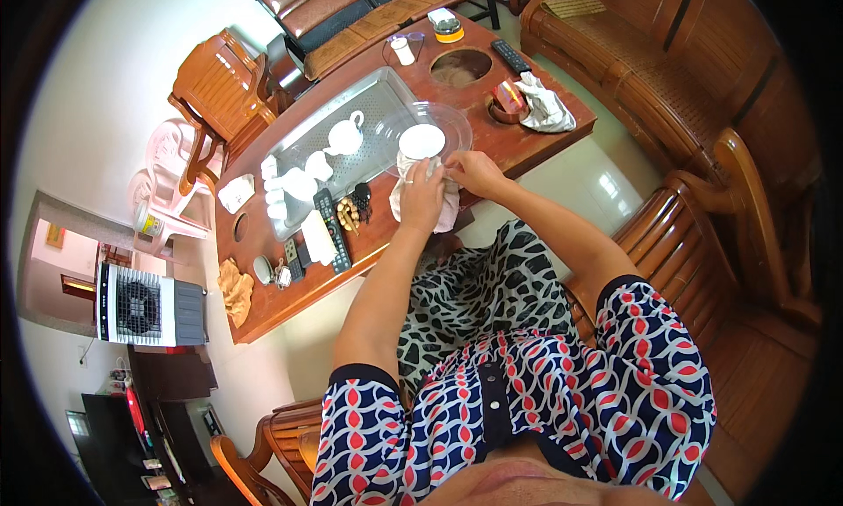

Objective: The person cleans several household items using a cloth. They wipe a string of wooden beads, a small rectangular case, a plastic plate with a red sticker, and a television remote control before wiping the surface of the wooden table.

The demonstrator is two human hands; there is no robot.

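Observation:
At the near edge of the wooden tea table lies a pale pinkish cloth (448,211), partly hanging over the edge. My left hand (423,193) rests over it with fingers bent onto its upper part. The fingers of my right hand (477,172) are pinched together beside them at the cloth's upper corner; what lies between the fingertips is too small to tell. Just beyond my fingers, a white round dish or lid (422,141) sits over a clear round plastic cover (460,125). This cover overlaps the right end of a perforated metal tray (379,91).
On the tray stand a white teapot (346,136) and several small white cups (275,196). Remote controls (332,229), beads (348,214) and a brown cloth (235,290) lie leftward. A round opening (461,68) and a crumpled white cloth (546,104) are rightward. Wooden seats (665,236) surround the table.

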